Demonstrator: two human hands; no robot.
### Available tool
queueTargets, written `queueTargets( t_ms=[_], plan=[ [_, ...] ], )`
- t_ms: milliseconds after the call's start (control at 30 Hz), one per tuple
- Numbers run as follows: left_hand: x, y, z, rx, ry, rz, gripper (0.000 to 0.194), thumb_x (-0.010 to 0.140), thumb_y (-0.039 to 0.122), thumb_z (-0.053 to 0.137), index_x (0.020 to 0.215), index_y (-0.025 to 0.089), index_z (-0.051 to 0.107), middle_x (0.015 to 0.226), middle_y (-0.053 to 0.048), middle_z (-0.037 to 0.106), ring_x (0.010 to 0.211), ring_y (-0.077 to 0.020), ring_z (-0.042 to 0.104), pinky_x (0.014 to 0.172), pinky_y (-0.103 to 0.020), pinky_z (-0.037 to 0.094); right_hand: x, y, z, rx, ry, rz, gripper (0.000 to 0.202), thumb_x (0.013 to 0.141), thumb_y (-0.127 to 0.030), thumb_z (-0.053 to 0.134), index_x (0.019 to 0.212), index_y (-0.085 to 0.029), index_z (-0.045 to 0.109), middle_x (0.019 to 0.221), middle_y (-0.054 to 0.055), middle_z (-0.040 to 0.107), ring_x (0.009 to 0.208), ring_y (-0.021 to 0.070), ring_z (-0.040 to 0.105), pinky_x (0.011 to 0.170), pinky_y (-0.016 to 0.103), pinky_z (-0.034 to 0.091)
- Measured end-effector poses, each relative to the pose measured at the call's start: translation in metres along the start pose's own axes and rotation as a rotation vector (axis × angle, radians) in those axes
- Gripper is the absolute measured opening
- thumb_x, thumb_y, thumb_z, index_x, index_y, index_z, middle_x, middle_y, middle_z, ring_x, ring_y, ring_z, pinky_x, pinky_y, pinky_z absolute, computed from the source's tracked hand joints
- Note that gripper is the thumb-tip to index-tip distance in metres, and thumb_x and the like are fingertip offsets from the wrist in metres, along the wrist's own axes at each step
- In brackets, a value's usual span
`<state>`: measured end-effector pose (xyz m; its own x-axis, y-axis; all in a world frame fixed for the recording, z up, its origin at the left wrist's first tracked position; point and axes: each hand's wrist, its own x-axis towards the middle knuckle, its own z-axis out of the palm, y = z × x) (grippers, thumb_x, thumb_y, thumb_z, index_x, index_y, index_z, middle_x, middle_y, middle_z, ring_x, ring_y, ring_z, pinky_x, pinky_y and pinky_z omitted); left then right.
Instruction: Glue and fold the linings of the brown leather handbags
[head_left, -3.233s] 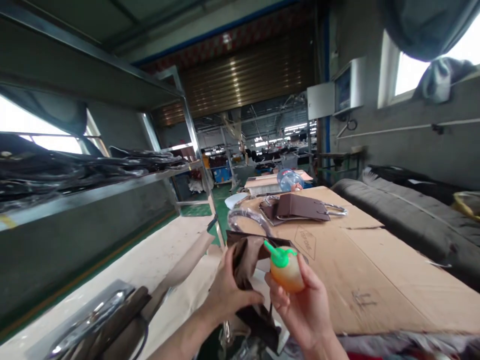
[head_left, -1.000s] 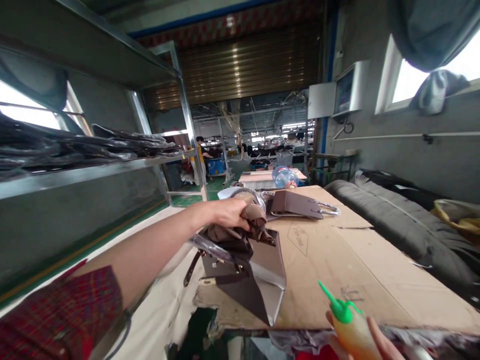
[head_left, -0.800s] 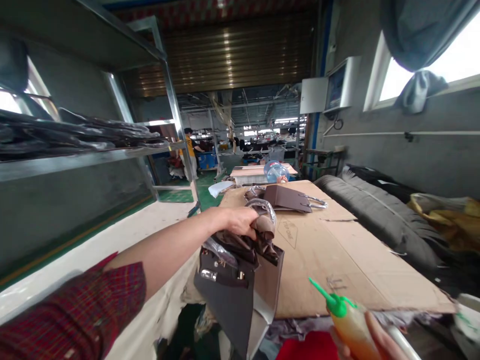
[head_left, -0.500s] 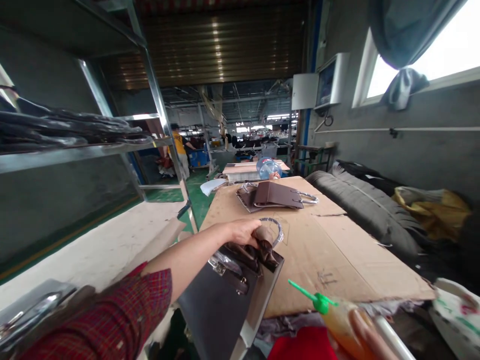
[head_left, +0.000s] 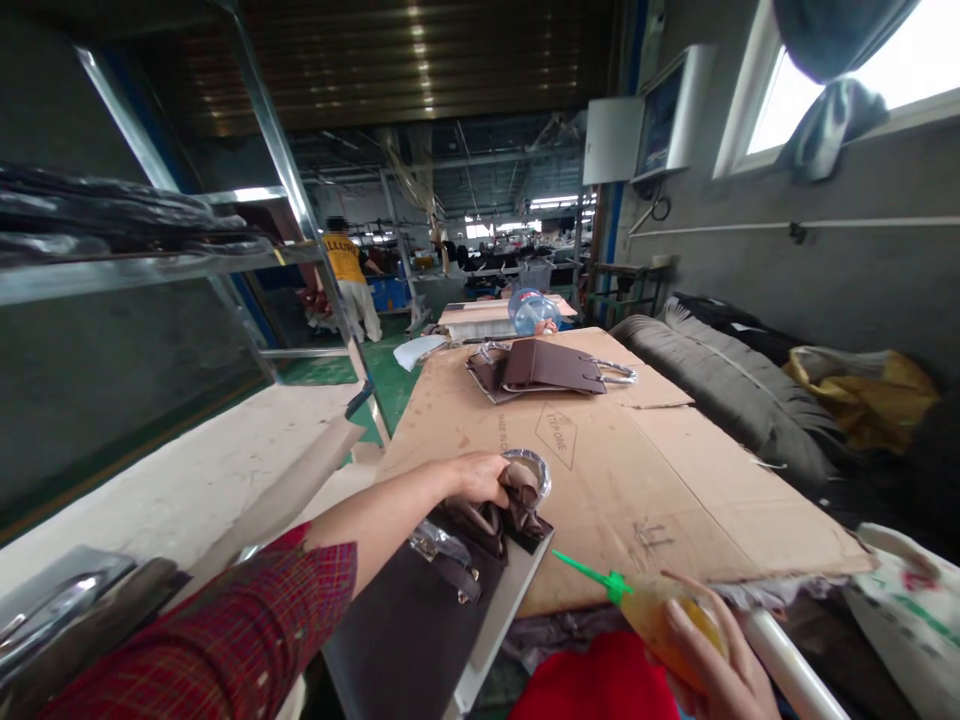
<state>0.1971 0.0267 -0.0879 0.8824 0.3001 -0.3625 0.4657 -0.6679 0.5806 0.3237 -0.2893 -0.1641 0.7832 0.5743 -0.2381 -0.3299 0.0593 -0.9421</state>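
My left hand [head_left: 480,478] is closed on the crumpled brown lining [head_left: 525,490] at the top of a dark brown bag [head_left: 412,620]. The bag stands tilted at the near left edge of the cardboard-covered table, with a plastic-wrapped handle [head_left: 541,465] arching beside my fingers. A strap with metal fittings [head_left: 454,575] hangs over its face. At the lower right, my right hand [head_left: 720,650] is wrapped round a glue bottle [head_left: 660,620] of amber liquid, whose green nozzle [head_left: 585,572] points toward the bag's open edge.
Brown bag pieces with wrapped handles [head_left: 547,366] lie on the cardboard [head_left: 652,470] further back. Behind them is a blue water jug [head_left: 531,312]. A metal rack [head_left: 289,180] stands left, rolled grey material [head_left: 697,400] lies right, and a person in yellow [head_left: 345,262] is beyond.
My left hand has moved slightly left and down with the lining. The bottle has come into fuller view and its nozzle sits further left, nearer the bag. The view has tipped down a little.
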Motion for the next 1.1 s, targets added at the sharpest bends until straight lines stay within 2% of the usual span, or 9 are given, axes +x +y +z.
queueTargets(
  t_ms=[167,333,433,533,667,833,1000,1100],
  plan=[
    [0.002,-0.004,0.0,0.093,0.087,-0.126,0.028,0.065,0.021,0.081,0.093,0.021,0.083,0.087,0.0,0.079,0.087,-0.0215,0.071,0.078,-0.025,0.051,0.003,0.003,-0.001,-0.144,-0.006,-0.087,0.073,0.073,-0.067,0.081,0.126,-0.02,0.066,0.099,0.006,0.075,0.086,0.029,0.073,0.066,0.029,0.061],
    [0.004,-0.005,0.005,0.118,0.118,-0.196,0.028,0.064,0.025,0.082,0.091,0.019,0.084,0.087,-0.004,0.08,0.087,-0.024,0.072,0.077,-0.027,0.053,0.007,0.001,0.001,-0.342,-0.032,-0.178,0.071,0.074,-0.072,0.076,0.124,-0.022,0.067,0.109,0.006,0.077,0.104,0.0338,0.071,0.08,0.033,0.06],
    [0.003,-0.004,0.008,0.116,0.138,-0.197,0.03,0.065,0.025,0.082,0.095,0.019,0.084,0.09,-0.005,0.08,0.09,-0.0251,0.072,0.079,-0.028,0.054,0.01,0.002,0.005,-0.429,-0.049,-0.225,0.069,0.077,-0.073,0.073,0.123,-0.021,0.066,0.111,0.007,0.076,0.107,0.0333,0.069,0.088,0.035,0.056],
    [0.0,-0.004,0.01,0.104,0.15,-0.182,0.031,0.067,0.025,0.082,0.097,0.02,0.084,0.092,-0.004,0.08,0.092,-0.0254,0.072,0.082,-0.028,0.054,0.015,0.005,0.009,-0.47,-0.053,-0.294,0.061,0.083,-0.07,0.07,0.12,-0.022,0.066,0.106,0.005,0.075,0.1,0.0301,0.07,0.085,0.034,0.055],
    [-0.003,-0.003,0.012,0.081,0.161,-0.165,0.032,0.069,0.024,0.081,0.101,0.021,0.083,0.094,-0.003,0.08,0.095,-0.0243,0.072,0.086,-0.027,0.055,0.026,0.011,0.014,-0.499,-0.094,-0.377,0.058,0.079,-0.069,0.074,0.112,-0.02,0.069,0.097,0.006,0.076,0.088,0.0289,0.071,0.071,0.032,0.057],
    [-0.006,-0.003,0.015,0.077,0.18,-0.168,0.032,0.069,0.025,0.082,0.101,0.021,0.083,0.096,-0.003,0.081,0.096,-0.025,0.072,0.087,-0.028,0.054,0.029,0.012,0.02,-0.558,-0.058,-0.521,0.046,0.088,-0.063,0.069,0.109,-0.021,0.068,0.093,0.004,0.073,0.083,0.025,0.068,0.073,0.032,0.054],
    [-0.007,-0.003,0.017,0.084,0.193,-0.18,0.03,0.068,0.029,0.083,0.097,0.021,0.083,0.097,-0.004,0.08,0.094,-0.0256,0.073,0.085,-0.03,0.055,0.029,0.009,0.013,-0.666,-0.249,-0.619,0.037,0.092,-0.056,0.068,0.11,-0.024,0.069,0.093,0.003,0.074,0.08,0.0232,0.069,0.068,0.029,0.054],
    [-0.007,-0.003,0.018,0.101,0.208,-0.203,0.029,0.067,0.031,0.084,0.094,0.02,0.083,0.095,-0.006,0.08,0.091,-0.0264,0.073,0.082,-0.031,0.055,0.027,0.007,0.012,-0.678,-0.226,-0.709,0.035,0.093,-0.054,0.068,0.113,-0.025,0.068,0.1,0.004,0.072,0.086,0.0237,0.07,0.073,0.031,0.054]
  ],
)
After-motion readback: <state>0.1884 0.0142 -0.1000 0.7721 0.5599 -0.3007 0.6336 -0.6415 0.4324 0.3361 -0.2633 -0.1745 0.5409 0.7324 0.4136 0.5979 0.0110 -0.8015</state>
